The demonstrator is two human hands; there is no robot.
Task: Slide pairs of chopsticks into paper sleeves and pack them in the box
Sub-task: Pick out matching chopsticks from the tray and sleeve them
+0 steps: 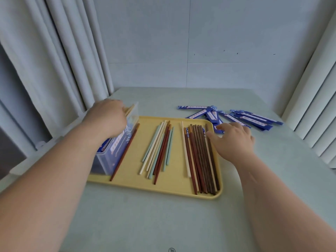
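Observation:
A clear plastic box stands on the left end of a yellow tray, with blue sleeved pairs inside. My left hand is over the box, fingers closed on a sleeved pair whose pale chopstick tips stick out at the far end. Loose chopsticks lie on the tray: a mixed cream, teal and red bunch in the middle, a brown bunch at the right, one red-brown stick beside the box. My right hand hovers at the tray's right edge, fingers apart, holding nothing. Blue paper sleeves lie scattered beyond it.
The tray sits on a pale green table. Curtains hang at the left and right, and a plain wall stands behind the table.

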